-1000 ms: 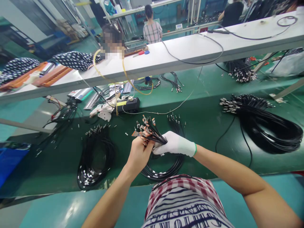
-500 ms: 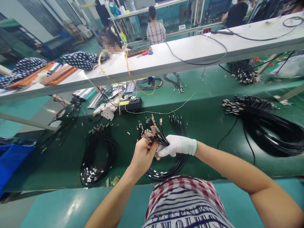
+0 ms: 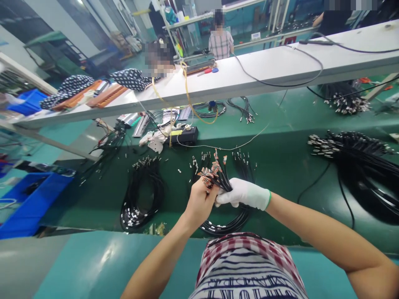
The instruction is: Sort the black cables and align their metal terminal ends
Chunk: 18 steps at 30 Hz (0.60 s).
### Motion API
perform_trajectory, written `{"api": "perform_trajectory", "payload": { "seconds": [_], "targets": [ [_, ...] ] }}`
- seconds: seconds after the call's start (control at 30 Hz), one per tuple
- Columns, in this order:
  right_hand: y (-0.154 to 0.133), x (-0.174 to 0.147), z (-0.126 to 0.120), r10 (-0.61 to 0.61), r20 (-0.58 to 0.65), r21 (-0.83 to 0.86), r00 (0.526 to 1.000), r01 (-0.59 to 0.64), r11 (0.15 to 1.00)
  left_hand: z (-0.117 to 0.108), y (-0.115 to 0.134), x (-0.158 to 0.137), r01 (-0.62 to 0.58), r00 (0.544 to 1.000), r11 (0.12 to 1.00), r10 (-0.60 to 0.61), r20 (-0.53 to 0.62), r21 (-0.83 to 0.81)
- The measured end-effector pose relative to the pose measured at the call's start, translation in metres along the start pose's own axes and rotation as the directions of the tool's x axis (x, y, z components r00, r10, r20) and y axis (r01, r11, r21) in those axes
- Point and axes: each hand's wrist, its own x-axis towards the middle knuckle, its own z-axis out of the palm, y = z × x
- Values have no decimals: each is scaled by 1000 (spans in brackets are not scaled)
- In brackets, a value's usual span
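A bunch of black cables (image 3: 223, 179) with silver and orange connector ends stands up out of my two hands. My bare left hand (image 3: 201, 199) is closed round the bunch just under the connectors, its fingers partly hidden behind. From the other side my right hand (image 3: 246, 193), in a white glove with a green cuff, grips the same cables. Beneath my hands a loop of black cables (image 3: 229, 224) with white labels lies on the green table (image 3: 280, 174); where it joins the held bunch is hidden.
To the left lies a coil of black cables (image 3: 141, 195), beside a blue bin (image 3: 40, 199). A large cable bundle (image 3: 368, 166) rests at the right. Behind, a black power box (image 3: 187, 135) sits below a white shelf (image 3: 264, 66). A person (image 3: 220, 39) sits beyond.
The camera view has turned to the left, so the scene sits farther right in the picture. Both hands keep their hold on the cables, with little other visible change.
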Motion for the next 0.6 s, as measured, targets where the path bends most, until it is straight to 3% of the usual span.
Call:
{"api": "perform_trajectory", "payload": {
  "seconds": [0.2,0.33,0.47,0.6],
  "targets": [
    [3,2,1,-21,42,33,999,19,999,-1,-3,-1,84,997,995,-83,3,-63],
    [11,7,-3,-35,157,169,987,8,986,-2,-1,-2,85,996,994,-85,-5,-68],
    [18,11,-9,-30,323,258,946,-57,965,-1,2,-4,64,998,997,-64,1,-33],
    [15,9,-8,-31,299,237,954,-42,970,0,3,-7,83,996,996,-83,-13,-14]
  ]
}}
